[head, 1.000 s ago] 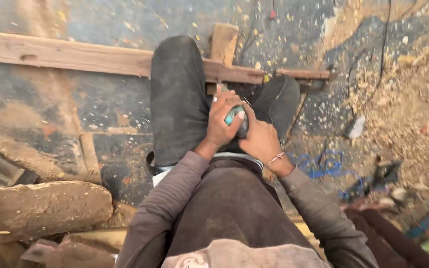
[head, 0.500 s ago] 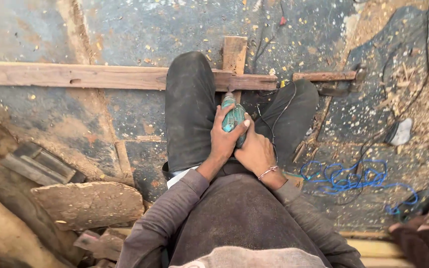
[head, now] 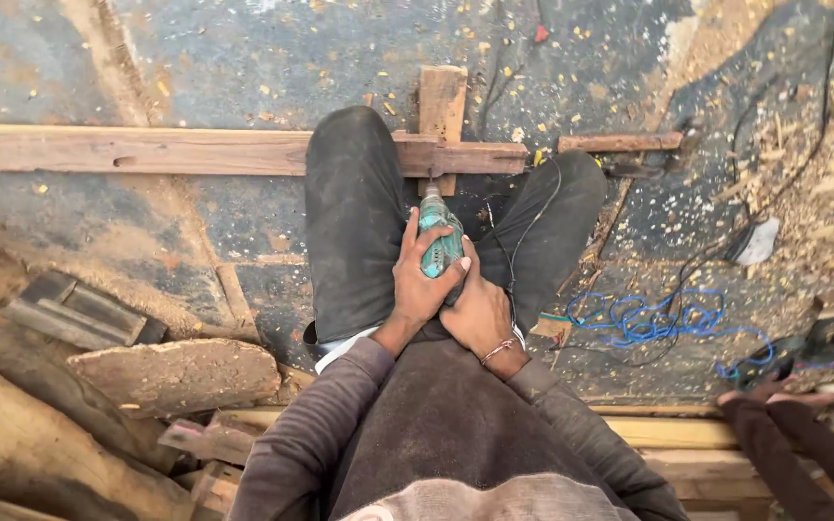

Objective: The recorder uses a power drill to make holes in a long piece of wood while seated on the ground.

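Note:
I look straight down at my own legs in dark trousers. Both hands grip a teal power drill (head: 438, 232) held between my knees, its tip pointing down at a short wooden block (head: 441, 101) that crosses a long wooden plank (head: 147, 151). My left hand (head: 420, 282) wraps the drill body from the left. My right hand (head: 480, 314), with a bracelet on the wrist, clasps it from the right and below. A thin black cord runs from the drill over my right knee.
A tangled blue cord (head: 649, 318) lies on the dark floor to the right, near sawdust and a small white object (head: 755, 241). Rough wood offcuts (head: 176, 371) pile up at the lower left. Another person's hand and sleeve (head: 793, 425) show at lower right.
The view has shifted, so the plank and my knees sit lower in frame. The drill has turned more upright, pointing down at the wooden block, with both hands still on it.

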